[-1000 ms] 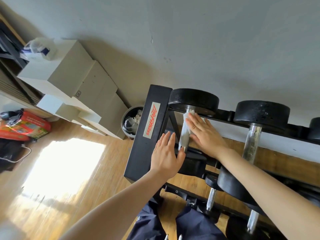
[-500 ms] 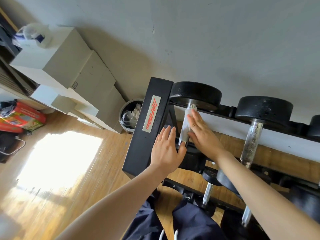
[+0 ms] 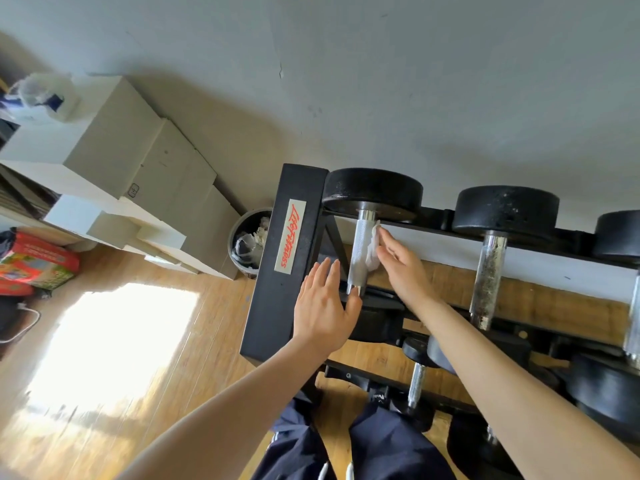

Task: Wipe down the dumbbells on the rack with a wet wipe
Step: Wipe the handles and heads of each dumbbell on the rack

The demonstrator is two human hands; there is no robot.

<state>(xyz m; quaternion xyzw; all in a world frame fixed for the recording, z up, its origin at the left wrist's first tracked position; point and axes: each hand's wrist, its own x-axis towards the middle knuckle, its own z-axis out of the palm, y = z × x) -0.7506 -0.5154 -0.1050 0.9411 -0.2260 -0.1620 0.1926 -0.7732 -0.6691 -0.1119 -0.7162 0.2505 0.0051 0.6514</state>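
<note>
My right hand (image 3: 403, 268) presses the crumpled white wet wipe (image 3: 372, 247) with straight fingers against the leftmost dumbbell's knurled steel handle (image 3: 360, 251) on the black rack (image 3: 287, 265). My left hand (image 3: 323, 306) rests flat and empty. Next, I'd judge, the grimy neighbouring handle (image 3: 488, 278).

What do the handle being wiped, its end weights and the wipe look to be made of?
The leftmost dumbbell's silver handle looks like bright plated steel: shiny, with cross-hatched knurling. Its round black end weight seems cast iron or rubber-coated, matte and pitted. The crumpled white wipe looks like thin non-woven fabric.
</note>
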